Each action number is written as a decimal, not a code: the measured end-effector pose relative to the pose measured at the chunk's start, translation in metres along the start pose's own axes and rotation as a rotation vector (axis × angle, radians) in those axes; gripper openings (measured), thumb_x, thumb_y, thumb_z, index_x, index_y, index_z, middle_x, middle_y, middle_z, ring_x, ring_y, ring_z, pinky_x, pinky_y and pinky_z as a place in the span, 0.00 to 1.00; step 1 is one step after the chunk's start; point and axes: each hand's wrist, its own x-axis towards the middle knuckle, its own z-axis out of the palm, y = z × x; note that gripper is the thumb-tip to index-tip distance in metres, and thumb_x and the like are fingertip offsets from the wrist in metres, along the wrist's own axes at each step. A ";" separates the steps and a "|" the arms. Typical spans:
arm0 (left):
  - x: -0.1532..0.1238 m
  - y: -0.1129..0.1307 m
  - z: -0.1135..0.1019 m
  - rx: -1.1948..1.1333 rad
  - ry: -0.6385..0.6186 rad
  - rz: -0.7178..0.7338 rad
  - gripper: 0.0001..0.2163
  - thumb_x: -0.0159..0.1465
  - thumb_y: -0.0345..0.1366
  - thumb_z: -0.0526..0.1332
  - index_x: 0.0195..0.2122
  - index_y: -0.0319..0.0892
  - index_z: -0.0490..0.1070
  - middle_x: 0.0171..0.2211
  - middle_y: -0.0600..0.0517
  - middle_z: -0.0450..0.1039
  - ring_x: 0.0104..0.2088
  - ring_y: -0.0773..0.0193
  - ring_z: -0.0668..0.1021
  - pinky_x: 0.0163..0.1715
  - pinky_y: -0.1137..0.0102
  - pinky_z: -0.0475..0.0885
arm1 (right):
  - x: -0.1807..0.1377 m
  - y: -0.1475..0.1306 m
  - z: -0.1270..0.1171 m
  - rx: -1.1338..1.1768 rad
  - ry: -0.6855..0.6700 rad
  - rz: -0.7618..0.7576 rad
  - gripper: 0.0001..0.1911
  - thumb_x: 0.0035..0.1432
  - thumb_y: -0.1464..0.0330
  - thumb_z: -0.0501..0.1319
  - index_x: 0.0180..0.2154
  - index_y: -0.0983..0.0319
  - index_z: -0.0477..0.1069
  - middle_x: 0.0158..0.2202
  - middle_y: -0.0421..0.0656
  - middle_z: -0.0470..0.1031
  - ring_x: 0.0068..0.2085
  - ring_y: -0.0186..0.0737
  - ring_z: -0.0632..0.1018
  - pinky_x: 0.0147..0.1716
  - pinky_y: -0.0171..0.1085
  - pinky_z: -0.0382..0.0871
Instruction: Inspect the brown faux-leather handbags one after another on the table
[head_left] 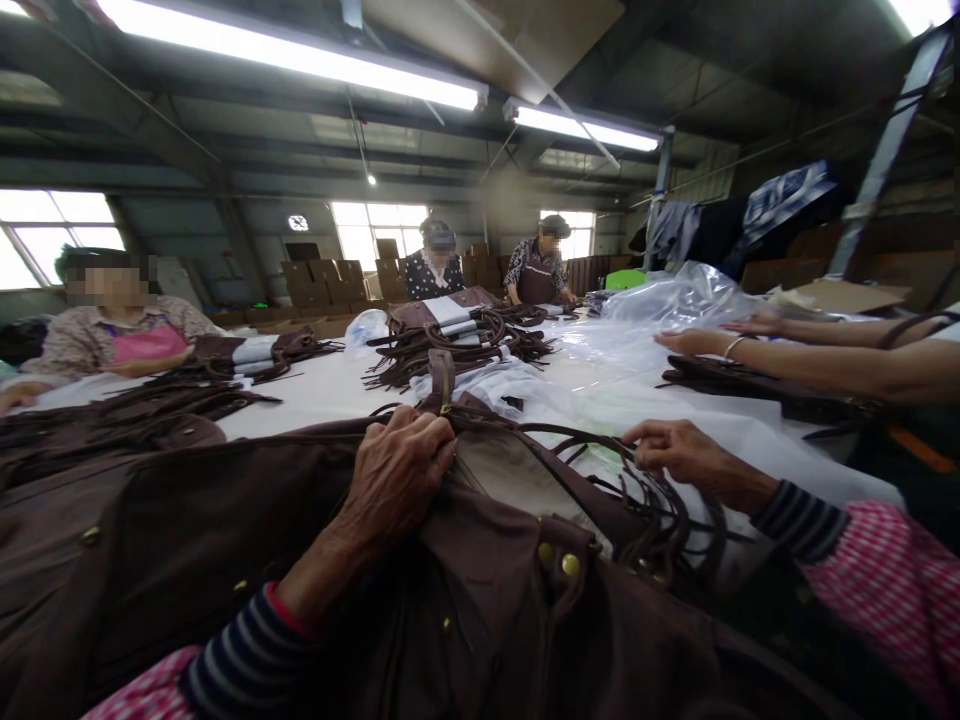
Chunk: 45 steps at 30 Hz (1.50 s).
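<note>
Brown bag (495, 590) lay below your left fingers (437, 437), curled tightly over its rim; right fingers (649, 431) pinched a strap (574, 430); hard pulling risked tangling cords (680, 520) beneath them.

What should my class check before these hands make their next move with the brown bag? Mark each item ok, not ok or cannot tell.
1. Left hand on the brown bag's upper edge: ok.
2. Bag open at the top: ok, the pale lining shows.
3. Right hand at the dark straps: ok.
4. Straps lying separately: not ok, several overlap.
5. Co-worker's hand apart from this bag: ok, beside the plastic sheeting.
6. Bag's inside empty: cannot tell.
</note>
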 end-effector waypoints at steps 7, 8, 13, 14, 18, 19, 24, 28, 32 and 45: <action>-0.001 0.000 -0.001 0.002 -0.003 -0.016 0.09 0.71 0.39 0.56 0.36 0.46 0.72 0.38 0.53 0.76 0.47 0.54 0.72 0.42 0.61 0.61 | -0.008 -0.011 -0.003 0.146 0.024 -0.005 0.24 0.46 0.64 0.68 0.46 0.65 0.73 0.30 0.41 0.76 0.26 0.32 0.70 0.18 0.29 0.50; -0.002 0.001 -0.001 0.004 -0.006 -0.028 0.09 0.71 0.40 0.56 0.36 0.46 0.72 0.38 0.53 0.76 0.47 0.54 0.72 0.41 0.62 0.61 | -0.009 -0.014 0.000 0.162 0.010 -0.011 0.24 0.46 0.64 0.68 0.47 0.65 0.73 0.31 0.42 0.76 0.27 0.33 0.72 0.18 0.29 0.52; -0.003 0.007 -0.005 0.028 -0.014 -0.098 0.10 0.71 0.40 0.56 0.34 0.45 0.72 0.36 0.52 0.76 0.45 0.54 0.73 0.39 0.63 0.61 | -0.016 -0.039 0.026 0.149 -0.113 -0.078 0.20 0.51 0.62 0.69 0.45 0.65 0.76 0.28 0.43 0.78 0.26 0.34 0.71 0.20 0.31 0.57; -0.003 0.007 -0.005 0.025 -0.016 -0.109 0.10 0.70 0.40 0.56 0.33 0.45 0.72 0.35 0.51 0.75 0.44 0.55 0.73 0.38 0.63 0.61 | -0.017 -0.048 0.032 0.133 -0.139 -0.104 0.19 0.52 0.62 0.68 0.44 0.65 0.77 0.27 0.43 0.78 0.24 0.32 0.70 0.20 0.31 0.57; -0.001 0.007 -0.009 -0.071 -0.061 -0.198 0.09 0.68 0.39 0.57 0.33 0.46 0.73 0.35 0.51 0.75 0.42 0.56 0.74 0.37 0.65 0.61 | -0.023 -0.090 0.061 0.090 -0.200 -0.267 0.12 0.52 0.63 0.66 0.36 0.64 0.79 0.27 0.42 0.77 0.27 0.35 0.73 0.24 0.33 0.61; 0.000 0.005 -0.011 -0.108 -0.075 -0.226 0.09 0.68 0.38 0.57 0.33 0.46 0.74 0.34 0.51 0.75 0.41 0.57 0.74 0.37 0.66 0.61 | -0.024 -0.099 0.069 0.088 -0.207 -0.319 0.10 0.52 0.64 0.66 0.34 0.63 0.79 0.27 0.42 0.77 0.28 0.36 0.74 0.26 0.33 0.63; 0.001 -0.001 -0.017 -0.237 -0.102 -0.301 0.09 0.65 0.38 0.57 0.31 0.45 0.75 0.33 0.52 0.76 0.40 0.58 0.75 0.37 0.67 0.62 | -0.021 -0.126 0.104 -0.020 -0.263 -0.509 0.10 0.54 0.68 0.61 0.37 0.62 0.79 0.30 0.40 0.76 0.30 0.36 0.74 0.29 0.34 0.65; -0.002 -0.002 -0.014 -0.225 -0.068 -0.277 0.09 0.65 0.38 0.57 0.31 0.45 0.75 0.32 0.51 0.76 0.40 0.57 0.75 0.36 0.67 0.62 | -0.013 -0.125 0.123 -0.188 -0.303 -0.571 0.12 0.52 0.70 0.61 0.39 0.61 0.79 0.30 0.40 0.77 0.32 0.38 0.74 0.29 0.34 0.64; -0.004 -0.002 -0.009 -0.202 -0.038 -0.246 0.09 0.65 0.38 0.57 0.32 0.46 0.76 0.31 0.51 0.76 0.39 0.57 0.75 0.36 0.67 0.63 | -0.006 -0.120 0.133 -0.305 -0.363 -0.575 0.10 0.52 0.71 0.60 0.36 0.61 0.79 0.27 0.40 0.77 0.29 0.37 0.73 0.27 0.33 0.62; -0.005 -0.005 -0.004 -0.193 -0.008 -0.234 0.09 0.64 0.39 0.57 0.32 0.46 0.76 0.30 0.50 0.74 0.39 0.56 0.76 0.35 0.67 0.65 | -0.008 -0.125 0.141 -0.422 -0.100 -0.614 0.05 0.53 0.68 0.58 0.27 0.60 0.71 0.24 0.39 0.74 0.27 0.36 0.73 0.28 0.35 0.60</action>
